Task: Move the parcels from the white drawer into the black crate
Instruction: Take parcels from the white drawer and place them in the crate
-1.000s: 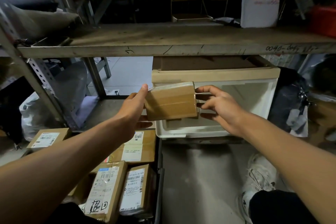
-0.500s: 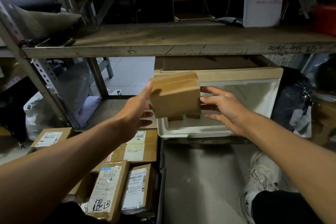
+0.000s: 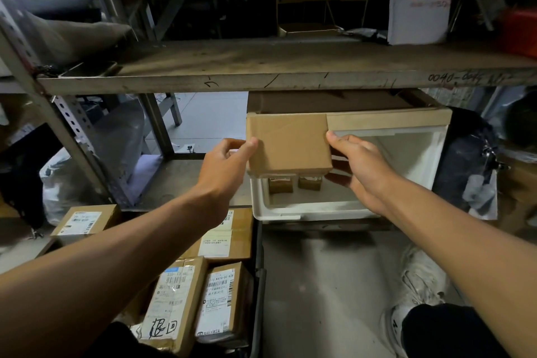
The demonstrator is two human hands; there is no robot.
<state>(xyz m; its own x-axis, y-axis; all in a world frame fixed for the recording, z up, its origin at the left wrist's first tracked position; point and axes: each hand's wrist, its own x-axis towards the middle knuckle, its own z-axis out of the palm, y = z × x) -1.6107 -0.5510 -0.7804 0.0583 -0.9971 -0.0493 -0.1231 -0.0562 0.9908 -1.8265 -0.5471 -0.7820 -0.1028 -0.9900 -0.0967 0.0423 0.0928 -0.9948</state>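
Observation:
A plain brown cardboard parcel [image 3: 287, 144] is held in the air in front of the open white drawer [image 3: 305, 209]. My left hand [image 3: 225, 163] grips its left edge, thumb on the front face. My right hand [image 3: 360, 166] grips its right edge, thumb at the upper corner and fingers underneath. Two small brown parcels [image 3: 295, 183] stand inside the drawer, just below the held one. The black crate [image 3: 260, 285] sits on the floor at lower left, holding several labelled parcels [image 3: 191, 296].
A wooden shelf board [image 3: 276, 78] runs across just above the drawer. A slanted metal rack post [image 3: 66, 131] stands at left. A labelled box [image 3: 84, 221] lies left of the crate. My white shoe [image 3: 418, 291] is on the bare grey floor at lower right.
The parcel has risen and turned so its broad face points at me. Both hands rose with it, and the two small parcels in the drawer came into sight.

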